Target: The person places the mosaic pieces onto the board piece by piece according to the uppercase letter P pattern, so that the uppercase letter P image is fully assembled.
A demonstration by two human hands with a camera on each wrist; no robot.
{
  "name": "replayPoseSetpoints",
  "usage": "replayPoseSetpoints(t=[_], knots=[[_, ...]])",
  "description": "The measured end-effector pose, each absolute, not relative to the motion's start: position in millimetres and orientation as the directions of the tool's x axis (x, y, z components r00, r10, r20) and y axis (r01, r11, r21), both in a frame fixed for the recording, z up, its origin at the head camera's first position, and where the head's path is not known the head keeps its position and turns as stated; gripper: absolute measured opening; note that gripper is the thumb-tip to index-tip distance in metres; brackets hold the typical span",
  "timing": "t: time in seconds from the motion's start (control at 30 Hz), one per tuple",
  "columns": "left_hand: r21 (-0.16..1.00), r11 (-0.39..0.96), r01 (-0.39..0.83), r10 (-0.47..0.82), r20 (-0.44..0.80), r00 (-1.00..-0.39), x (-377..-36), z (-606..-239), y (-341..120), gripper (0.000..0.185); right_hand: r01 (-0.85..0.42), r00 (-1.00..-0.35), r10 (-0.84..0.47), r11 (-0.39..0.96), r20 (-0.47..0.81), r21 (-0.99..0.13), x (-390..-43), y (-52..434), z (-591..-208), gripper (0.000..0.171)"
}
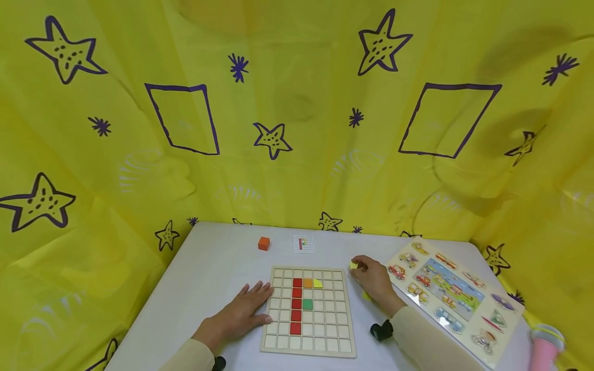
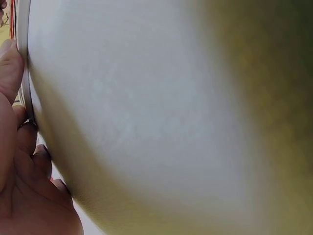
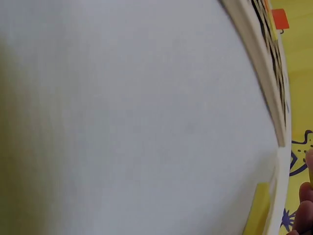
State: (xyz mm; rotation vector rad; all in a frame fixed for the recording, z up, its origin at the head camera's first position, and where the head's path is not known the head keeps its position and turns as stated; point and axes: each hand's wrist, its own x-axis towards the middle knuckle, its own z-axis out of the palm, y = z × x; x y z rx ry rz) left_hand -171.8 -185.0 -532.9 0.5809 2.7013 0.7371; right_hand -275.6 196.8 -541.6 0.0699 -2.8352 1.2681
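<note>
White table [image 1: 209,273], wooden grid board [image 1: 308,348] at its centre, red, orange, yellow, green tiles seated in cells. Left hand [image 1: 241,312] at the board's 9 o'clock, flat, fingers straight, touching the edge. Right hand [image 1: 373,281] at 3 o'clock, pinching a small yellow tile [image 1: 353,265]. Orange cube [image 1: 264,243] at 11 o'clock, well apart.

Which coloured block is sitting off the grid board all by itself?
The orange cube, alone on the table beyond the board; the other blocks sit in the board's squares.
</note>
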Motion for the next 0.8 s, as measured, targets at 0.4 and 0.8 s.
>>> replayPoseSetpoints(t=[0.4, 0.8], knots=[[0.540, 0.791, 0.287, 0.438, -0.172, -0.882, -172.0, -533.7, -184.3, 0.084, -0.054, -0.997, 0.012, 0.586, 0.076, -0.809, -250.9, 174.0, -535.4, 0.028], [0.539, 0.793, 0.285, 0.437, -0.176, -0.882, -173.0, -534.5, -184.2, 0.084, -0.072, -0.996, 0.004, 0.572, 0.090, -0.817, -234.2, 160.3, -538.7, 0.029]])
